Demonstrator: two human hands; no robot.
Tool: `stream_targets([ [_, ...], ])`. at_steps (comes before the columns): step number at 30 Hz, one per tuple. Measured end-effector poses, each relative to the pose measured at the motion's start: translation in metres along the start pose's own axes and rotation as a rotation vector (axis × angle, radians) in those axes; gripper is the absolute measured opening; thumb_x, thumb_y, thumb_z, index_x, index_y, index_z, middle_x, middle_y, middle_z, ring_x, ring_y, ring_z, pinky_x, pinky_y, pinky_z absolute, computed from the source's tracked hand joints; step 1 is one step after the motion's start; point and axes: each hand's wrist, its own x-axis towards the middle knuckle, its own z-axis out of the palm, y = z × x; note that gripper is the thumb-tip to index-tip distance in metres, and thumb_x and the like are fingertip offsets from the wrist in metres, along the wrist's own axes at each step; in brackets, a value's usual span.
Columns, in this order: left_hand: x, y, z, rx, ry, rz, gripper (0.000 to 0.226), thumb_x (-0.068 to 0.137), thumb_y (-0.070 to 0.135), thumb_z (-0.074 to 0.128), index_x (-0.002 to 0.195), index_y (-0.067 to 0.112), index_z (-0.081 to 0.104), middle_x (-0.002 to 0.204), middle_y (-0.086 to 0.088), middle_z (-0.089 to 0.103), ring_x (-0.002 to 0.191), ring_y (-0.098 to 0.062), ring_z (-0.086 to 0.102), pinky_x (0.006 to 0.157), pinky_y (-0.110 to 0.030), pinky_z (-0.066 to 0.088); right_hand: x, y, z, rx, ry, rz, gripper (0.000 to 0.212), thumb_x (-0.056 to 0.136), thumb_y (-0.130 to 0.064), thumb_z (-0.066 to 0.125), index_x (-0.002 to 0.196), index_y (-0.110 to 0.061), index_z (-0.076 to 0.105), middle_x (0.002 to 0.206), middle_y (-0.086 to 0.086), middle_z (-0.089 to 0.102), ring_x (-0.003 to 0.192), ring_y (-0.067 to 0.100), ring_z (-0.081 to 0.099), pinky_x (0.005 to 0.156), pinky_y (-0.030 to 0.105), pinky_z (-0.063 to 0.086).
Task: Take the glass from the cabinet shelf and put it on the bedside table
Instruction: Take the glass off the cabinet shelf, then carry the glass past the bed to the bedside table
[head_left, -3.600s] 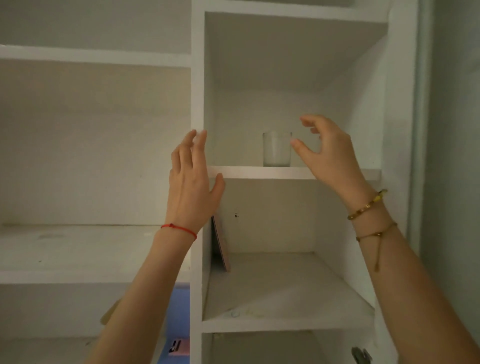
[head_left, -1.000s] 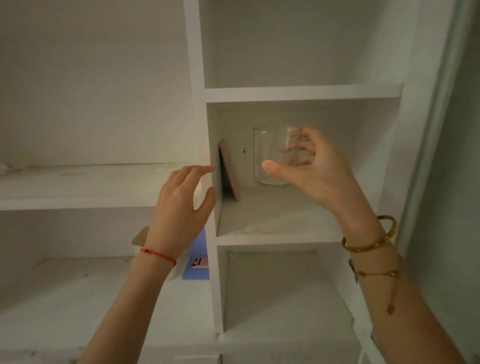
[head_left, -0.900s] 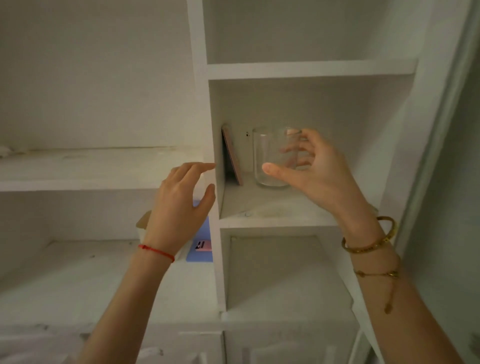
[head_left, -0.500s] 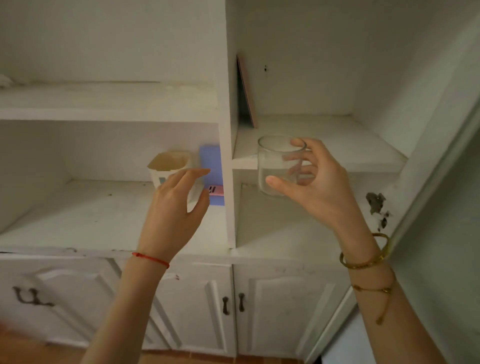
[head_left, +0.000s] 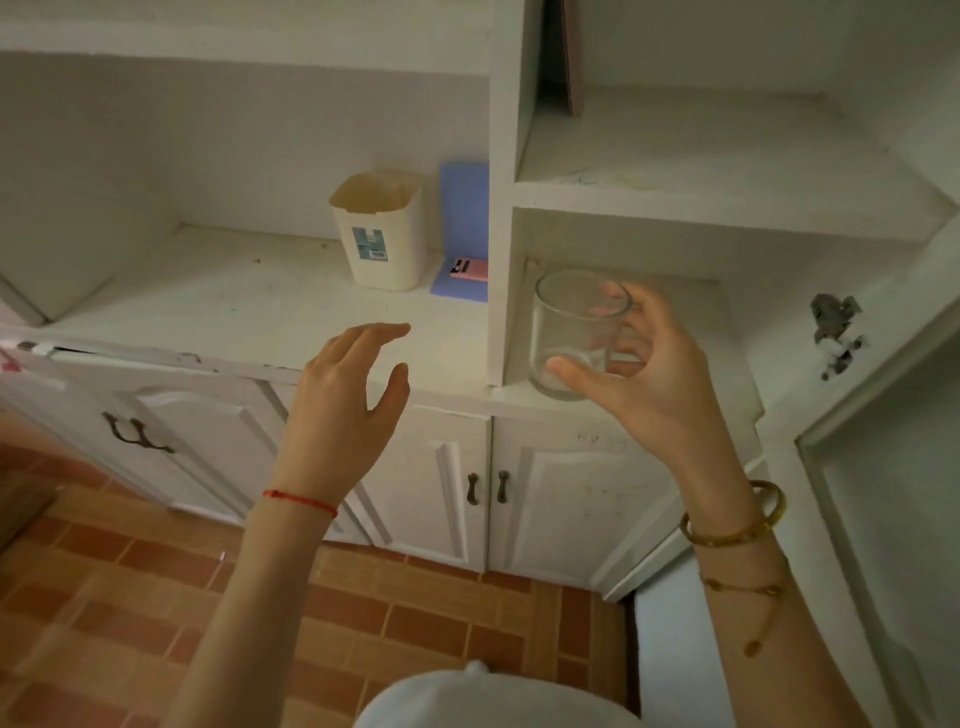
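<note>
The white cabinet (head_left: 504, 218) fills most of what I see, and everything else sits in relation to it: open shelves above, a row of closed doors (head_left: 441, 499) beneath, and red brick floor (head_left: 405, 629) at its foot. A moment ago the person was looking up into the higher shelves; now the gaze has dropped, so the lower doors and floor come into sight. On the cabinet's broad left ledge a cream plastic bin (head_left: 378, 228) stands just beside a blue folder (head_left: 464, 234) leaning on the upright divider, with a small pink item (head_left: 469, 270) lying at the folder's base. A thin board (head_left: 570, 57) leans in the shelf above the right-hand niche.

The glass (head_left: 574, 332) has left its shelf. It is carried by the right hand (head_left: 644, 374), thumb across the front near the base and the fingers (head_left: 608, 306) wrapped behind, seen through the clear wall. It hangs in front of the cabinet's lowest right niche, slightly tilted and, as far as I can tell, empty. The left hand (head_left: 343, 405) is spread loose and holds nothing, hovering before the cabinet's ledge edge.

So the pick-up looks done, and the carrying part begins. No bedside table is in sight from here; I judge the person must turn away from the cabinet to find it.
</note>
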Motion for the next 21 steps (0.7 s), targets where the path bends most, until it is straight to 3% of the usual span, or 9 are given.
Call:
stream_targets([
  [5,-0.025,-0.007,0.002,0.014,0.002,-0.100,0.034,0.094,0.013,0.056,0.129,0.012,0.060,0.128,-0.003,0.063,0.112,-0.025,0.062,0.101,-0.043,0.049,-0.012,0.015,0.017,0.014,-0.078,0.016,0.072,0.067,-0.030,0.088,0.128,-0.032,0.051,0.120,-0.015,0.063,0.102,0.000,0.064,0.080,0.010,0.052],
  [10,-0.052,-0.010,0.005,0.029,0.002,-0.226,0.034,0.095,0.015,0.055,0.129,0.013,0.059,0.129,-0.003,0.062,0.120,-0.024,0.058,0.102,-0.046,0.048,-0.023,0.028,0.042,0.031,-0.200,-0.002,0.070,0.068,-0.028,0.087,0.126,-0.035,0.048,0.121,-0.020,0.061,0.106,-0.002,0.061,0.084,0.008,0.048],
  [15,-0.083,-0.017,0.004,0.077,0.007,-0.353,0.034,0.096,0.016,0.055,0.130,0.015,0.059,0.130,-0.002,0.062,0.113,-0.029,0.063,0.100,-0.050,0.048,-0.029,0.037,0.070,0.042,-0.372,-0.010,0.076,0.069,-0.027,0.087,0.134,-0.027,0.047,0.126,-0.012,0.061,0.112,0.002,0.059,0.087,0.006,0.047],
  [21,-0.115,-0.032,-0.006,0.149,0.054,-0.510,0.035,0.095,0.015,0.055,0.130,0.016,0.059,0.126,-0.003,0.063,0.119,-0.024,0.059,0.101,-0.051,0.046,-0.027,0.039,0.109,0.059,-0.555,-0.047,0.077,0.070,-0.027,0.086,0.136,-0.023,0.046,0.129,-0.007,0.060,0.116,0.006,0.058,0.088,0.003,0.045],
])
